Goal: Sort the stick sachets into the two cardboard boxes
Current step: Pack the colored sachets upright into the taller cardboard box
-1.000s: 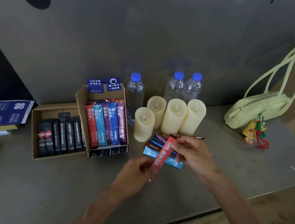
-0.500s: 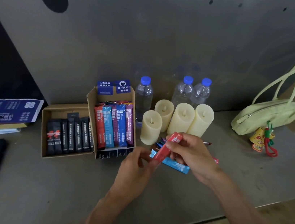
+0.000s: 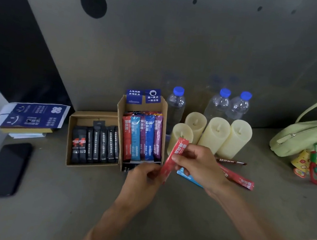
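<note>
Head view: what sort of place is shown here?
Probably an indoor work desk, perhaps staged: a grey table against a perforated grey panel, with candles, water bottles and a green handbag.

Grey matte tabletop [image 3: 81, 200] carried a low brown cardboard box [image 3: 68, 139] just beside a taller brown cardboard box [image 3: 121, 110]. Also three clear blue-capped plastic bottles [image 3: 176, 106], four cream pillar candles [image 3: 215, 136], loose red, brown and blue stick sachets [image 3: 239, 178], pale green handbag [image 3: 303, 138], black flat phone [image 3: 6, 169], blue printed leaflet stack [image 3: 32, 116].

left hand [image 3: 142, 178], right hand [image 3: 198, 166]: pinch grips
</note>
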The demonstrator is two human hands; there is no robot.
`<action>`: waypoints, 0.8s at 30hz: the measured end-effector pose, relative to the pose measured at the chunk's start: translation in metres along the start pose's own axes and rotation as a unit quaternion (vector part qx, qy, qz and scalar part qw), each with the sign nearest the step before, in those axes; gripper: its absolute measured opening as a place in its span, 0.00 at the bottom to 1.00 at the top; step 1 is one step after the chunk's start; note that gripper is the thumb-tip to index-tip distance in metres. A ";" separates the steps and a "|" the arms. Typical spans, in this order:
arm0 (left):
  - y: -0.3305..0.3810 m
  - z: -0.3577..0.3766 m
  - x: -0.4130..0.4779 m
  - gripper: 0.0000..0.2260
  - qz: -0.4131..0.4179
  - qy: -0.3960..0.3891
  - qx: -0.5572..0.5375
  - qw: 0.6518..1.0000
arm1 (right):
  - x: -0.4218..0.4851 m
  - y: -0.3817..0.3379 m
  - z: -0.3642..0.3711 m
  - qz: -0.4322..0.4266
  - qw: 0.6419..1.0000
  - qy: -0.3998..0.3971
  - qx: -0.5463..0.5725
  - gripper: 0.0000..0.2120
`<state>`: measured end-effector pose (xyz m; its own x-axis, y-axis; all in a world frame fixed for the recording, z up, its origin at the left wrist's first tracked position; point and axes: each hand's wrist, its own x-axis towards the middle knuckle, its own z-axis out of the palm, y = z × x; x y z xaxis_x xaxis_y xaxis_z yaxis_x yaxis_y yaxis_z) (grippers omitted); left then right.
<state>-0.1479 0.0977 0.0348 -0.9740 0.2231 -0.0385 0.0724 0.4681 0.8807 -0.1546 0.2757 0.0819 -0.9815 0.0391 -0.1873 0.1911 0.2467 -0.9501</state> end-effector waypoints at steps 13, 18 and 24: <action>-0.020 -0.004 0.050 0.05 -0.087 0.159 0.126 0.975 | 0.022 0.017 0.045 -0.047 0.981 0.085 -0.165 0.03; -0.022 -0.001 0.055 0.07 -0.062 0.157 0.161 0.973 | 0.024 0.021 0.045 -0.037 0.983 0.068 -0.165 0.03; -0.024 -0.003 0.056 0.09 -0.052 0.157 0.185 0.969 | 0.025 0.025 0.043 -0.036 0.982 0.067 -0.174 0.03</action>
<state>-0.2053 0.0962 0.0128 -0.9932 -0.0861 0.0789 -0.0145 0.7613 0.6483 -0.1740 0.2412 0.0424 -0.9894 0.1298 -0.0657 0.1285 0.5686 -0.8125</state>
